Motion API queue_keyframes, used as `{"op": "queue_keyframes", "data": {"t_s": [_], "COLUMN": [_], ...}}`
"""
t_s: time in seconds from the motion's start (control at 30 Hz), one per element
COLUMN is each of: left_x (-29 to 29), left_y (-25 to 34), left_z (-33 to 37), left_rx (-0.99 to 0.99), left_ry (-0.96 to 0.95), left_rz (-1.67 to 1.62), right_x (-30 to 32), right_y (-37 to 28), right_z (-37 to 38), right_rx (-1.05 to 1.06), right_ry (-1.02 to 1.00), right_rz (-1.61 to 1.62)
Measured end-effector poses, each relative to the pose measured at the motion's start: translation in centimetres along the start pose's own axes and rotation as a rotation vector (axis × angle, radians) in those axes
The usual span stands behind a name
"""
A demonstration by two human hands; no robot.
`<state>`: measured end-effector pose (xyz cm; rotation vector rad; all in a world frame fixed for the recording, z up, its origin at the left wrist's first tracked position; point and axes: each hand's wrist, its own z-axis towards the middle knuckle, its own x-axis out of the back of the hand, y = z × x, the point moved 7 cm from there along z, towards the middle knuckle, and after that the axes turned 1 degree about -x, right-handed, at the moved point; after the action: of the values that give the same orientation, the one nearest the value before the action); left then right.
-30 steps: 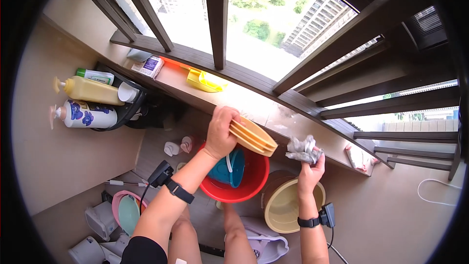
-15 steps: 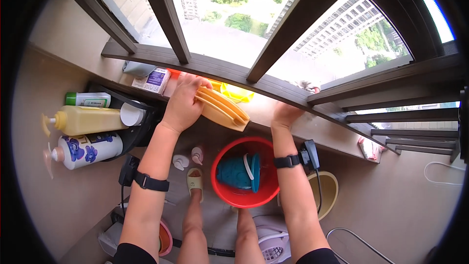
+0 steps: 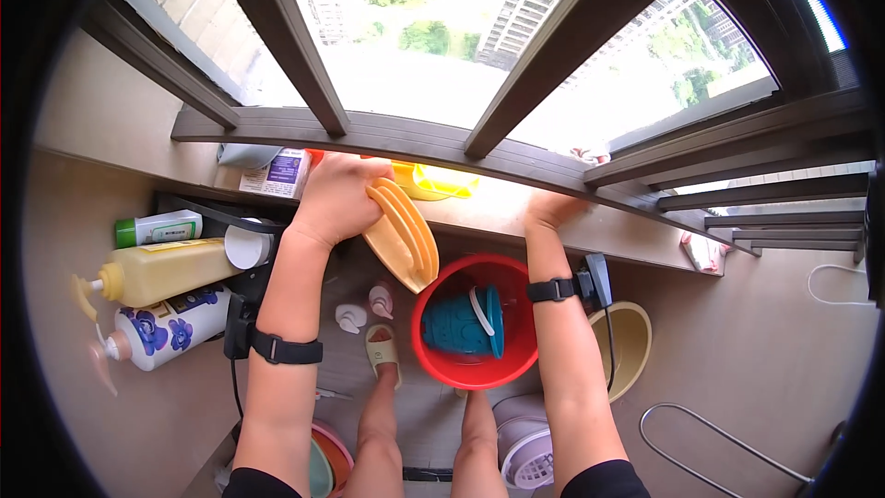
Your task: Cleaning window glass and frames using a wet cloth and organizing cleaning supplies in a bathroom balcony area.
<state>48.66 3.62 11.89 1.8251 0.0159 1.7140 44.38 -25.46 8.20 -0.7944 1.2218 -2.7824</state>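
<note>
My left hand is closed on a few nested orange plastic pieces, narrow and boat-shaped, tilted down off the front of the window sill. Their exact kind I cannot tell. Beside that hand on the sill are a yellow plastic thing and a white-and-purple box. My right hand reaches over the sill farther right. The window rail and bright light hide its fingers. Just beyond the rail there shows a small reddish-white patch that I cannot make out. A red bucket stands below, between my arms.
A teal pail lies inside the red bucket. Dark bars run above the sill. Pump bottles fill a black wall rack at left. A cream basin, a lavender basket and two small pump bottles are on the floor.
The orange pieces have swung lower and more upright in my left hand, toward the red bucket's rim. My right hand has shifted slightly right. The whole view has moved a little.
</note>
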Motion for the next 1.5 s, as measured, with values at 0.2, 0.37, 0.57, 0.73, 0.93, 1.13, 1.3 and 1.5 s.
{"op": "queue_keyframes", "data": {"t_s": [0.2,0.37,0.57,0.73,0.93,1.13,1.3,1.5], "left_x": [-0.1,-0.3,0.5,1.4,1.6,1.6,-0.1,-1.6], "left_y": [-0.1,-0.2,1.7,0.8,0.8,1.1,2.8,5.5], "left_z": [0.7,0.8,0.3,-0.6,-0.9,-0.3,0.3,0.2], "left_rx": [0.104,0.122,0.059,-0.011,-0.093,-0.049,-0.202,-0.245], "left_ry": [-0.165,-0.298,-0.191,-0.157,-0.114,-0.17,-0.009,0.026], "left_rz": [-0.015,0.082,0.121,0.077,-0.009,0.078,-0.16,-0.12], "right_x": [-2.8,-1.5,1.6,-1.4,-6.6,-3.2,1.4,3.2], "right_y": [-5.8,-6.4,1.6,-2.2,-4.0,-2.0,-1.7,0.5], "right_z": [-4.0,-4.9,1.3,-2.0,-5.0,-2.6,-0.8,-1.7], "right_rx": [0.466,0.561,0.269,0.217,0.107,0.382,0.019,0.009], "right_ry": [-0.168,-0.442,-0.362,-0.396,-0.56,-0.364,-0.195,-0.272], "right_rz": [-0.069,0.143,0.085,0.151,0.525,0.094,0.07,0.058]}}
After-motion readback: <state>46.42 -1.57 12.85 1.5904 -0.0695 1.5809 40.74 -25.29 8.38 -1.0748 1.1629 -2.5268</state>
